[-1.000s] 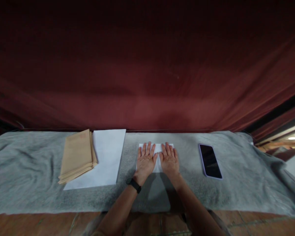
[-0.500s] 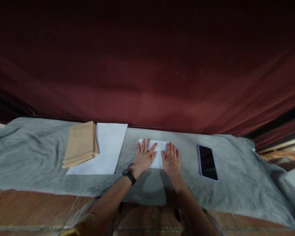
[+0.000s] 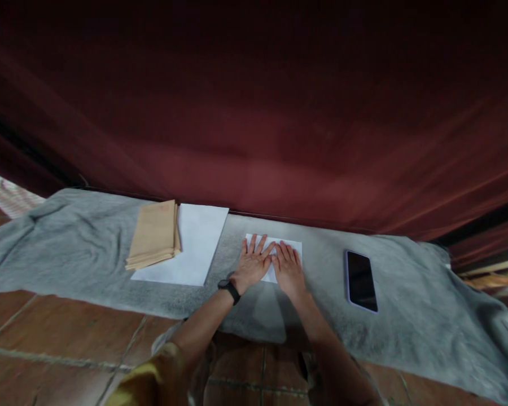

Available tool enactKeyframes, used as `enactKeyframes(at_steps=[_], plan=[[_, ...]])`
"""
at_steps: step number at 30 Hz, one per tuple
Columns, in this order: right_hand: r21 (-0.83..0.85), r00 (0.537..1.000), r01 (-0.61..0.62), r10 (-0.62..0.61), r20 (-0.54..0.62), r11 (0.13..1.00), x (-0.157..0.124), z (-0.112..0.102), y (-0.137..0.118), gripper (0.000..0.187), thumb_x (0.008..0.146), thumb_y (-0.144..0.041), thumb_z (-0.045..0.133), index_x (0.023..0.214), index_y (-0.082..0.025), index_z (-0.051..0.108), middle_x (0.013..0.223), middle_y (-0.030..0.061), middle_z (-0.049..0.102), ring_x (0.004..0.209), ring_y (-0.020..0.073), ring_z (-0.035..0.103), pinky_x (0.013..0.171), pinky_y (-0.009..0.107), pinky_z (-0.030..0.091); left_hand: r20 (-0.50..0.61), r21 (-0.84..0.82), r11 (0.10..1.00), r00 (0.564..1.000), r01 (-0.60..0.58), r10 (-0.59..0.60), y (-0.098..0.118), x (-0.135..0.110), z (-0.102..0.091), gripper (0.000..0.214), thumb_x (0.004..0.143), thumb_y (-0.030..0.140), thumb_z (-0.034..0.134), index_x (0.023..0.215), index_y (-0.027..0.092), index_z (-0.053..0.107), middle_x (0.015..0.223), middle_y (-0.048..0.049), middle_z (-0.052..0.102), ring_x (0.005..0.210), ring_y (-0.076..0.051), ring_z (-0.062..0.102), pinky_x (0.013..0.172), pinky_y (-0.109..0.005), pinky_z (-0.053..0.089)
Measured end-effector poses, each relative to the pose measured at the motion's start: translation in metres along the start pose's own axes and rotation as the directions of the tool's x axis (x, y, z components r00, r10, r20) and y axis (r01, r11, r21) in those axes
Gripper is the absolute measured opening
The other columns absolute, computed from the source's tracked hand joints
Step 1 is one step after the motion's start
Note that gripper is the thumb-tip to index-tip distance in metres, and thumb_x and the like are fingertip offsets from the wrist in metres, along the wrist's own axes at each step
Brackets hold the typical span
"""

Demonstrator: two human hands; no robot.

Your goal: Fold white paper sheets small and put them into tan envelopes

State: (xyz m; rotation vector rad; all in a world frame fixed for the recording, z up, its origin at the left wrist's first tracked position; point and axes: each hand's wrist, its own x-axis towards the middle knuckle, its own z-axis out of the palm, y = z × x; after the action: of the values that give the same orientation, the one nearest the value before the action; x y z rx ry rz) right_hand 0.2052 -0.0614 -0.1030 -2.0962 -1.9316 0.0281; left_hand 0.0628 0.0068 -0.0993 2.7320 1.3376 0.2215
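Observation:
A small white sheet of paper [image 3: 295, 247], seemingly folded, lies on the grey cloth [image 3: 322, 270] in front of me. My left hand [image 3: 253, 266] is flat on its left part with the fingers spread; a dark watch [image 3: 229, 288] is on that wrist. Flat on the paper's middle, my right hand [image 3: 288, 270] has its fingers stretched out, its fingertips close to my left thumb and index finger. Both palms hide much of the paper. Neither hand grips anything.
To the left, a stack of brown envelopes [image 3: 153, 232] rests partly on larger white paper [image 3: 201, 239]. A phone [image 3: 361, 281] in a purple case lies on the right. A dark red curtain-like surface [image 3: 254, 141] rises behind the cloth. Brown floor tiles [image 3: 63, 327] show in front.
My right hand has slid left across the paper, towards my left hand, and uncovered the right edge. My left hand stays flat on the paper. The camera view has shifted slightly.

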Motion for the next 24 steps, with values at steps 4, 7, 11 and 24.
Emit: enactKeyframes(at_steps=[4,7,11,24], plan=[[-0.037,1.0,-0.02,0.02,-0.015,0.999,0.0,0.003,-0.005,0.051,0.109,-0.031,0.029,0.154,-0.015,0.047,0.164,0.0099,0.04,0.15,0.0276,0.038,0.125,0.049,0.023,0.002,-0.014,1.0,1.0,-0.001,0.001,0.001,-0.001,-0.003,0.054,0.105,0.039,0.037,0.159,0.036,0.038,0.17,-0.0025,0.029,0.158,-0.033,0.018,0.126,-0.064,0.013],[-0.045,0.999,-0.029,0.029,-0.021,0.999,0.0,0.005,-0.004,0.051,0.109,-0.03,0.029,0.154,-0.016,0.048,0.163,0.0099,0.042,0.15,0.0276,0.039,0.124,0.049,0.025,0.012,-0.03,0.999,1.0,-0.016,0.016,0.0,-0.002,-0.004,0.053,0.106,0.038,0.034,0.159,0.035,0.037,0.169,-0.0025,0.03,0.158,-0.03,0.02,0.126,-0.064,0.012],[-0.046,0.999,-0.032,0.031,-0.021,0.998,0.003,0.008,0.0,0.051,0.107,-0.026,0.029,0.153,-0.016,0.049,0.162,0.0099,0.044,0.15,0.0263,0.039,0.123,0.046,0.026,0.023,-0.028,0.998,0.999,-0.049,0.049,0.0,-0.006,-0.004,0.053,0.107,0.041,0.032,0.159,0.037,0.036,0.169,-0.0005,0.032,0.158,-0.027,0.021,0.127,-0.061,0.01],[-0.005,0.998,-0.059,0.058,-0.034,0.998,0.006,0.002,-0.002,0.048,0.106,-0.023,0.034,0.149,-0.015,0.054,0.16,0.0084,0.047,0.145,0.0258,0.045,0.121,0.044,0.028,0.195,-0.213,0.93,0.92,-0.299,0.34,-0.015,-0.039,-0.033,0.059,0.103,0.041,0.046,0.159,0.026,0.037,0.165,-0.003,0.038,0.157,-0.023,0.024,0.129,-0.052,0.018]])
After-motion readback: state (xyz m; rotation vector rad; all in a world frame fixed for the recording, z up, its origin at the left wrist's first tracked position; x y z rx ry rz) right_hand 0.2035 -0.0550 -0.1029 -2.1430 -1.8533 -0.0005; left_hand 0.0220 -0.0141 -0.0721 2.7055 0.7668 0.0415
